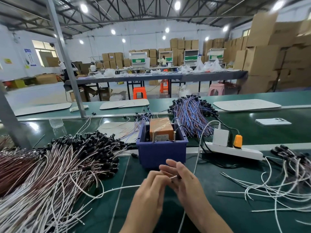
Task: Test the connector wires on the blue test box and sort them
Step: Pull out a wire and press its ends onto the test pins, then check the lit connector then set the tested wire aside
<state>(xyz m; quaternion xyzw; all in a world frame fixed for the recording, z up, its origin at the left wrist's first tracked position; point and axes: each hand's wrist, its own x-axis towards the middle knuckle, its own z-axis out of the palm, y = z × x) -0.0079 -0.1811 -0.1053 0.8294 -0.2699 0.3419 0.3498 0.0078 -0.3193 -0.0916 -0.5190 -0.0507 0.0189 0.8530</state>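
While pinching one connector wire (174,177) at lower centre, left hand (151,187) curled on the cord and right hand (186,184) on its black plug, holds it roughly level, long axis left to right. Faces the blue test box (161,152) just up-frame, straight ahead, right hand slightly nearer. Converges forearms from the bottom edge.

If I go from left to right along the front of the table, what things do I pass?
Big pile of wires → blue test box → white power strip → smaller bunch of wires.
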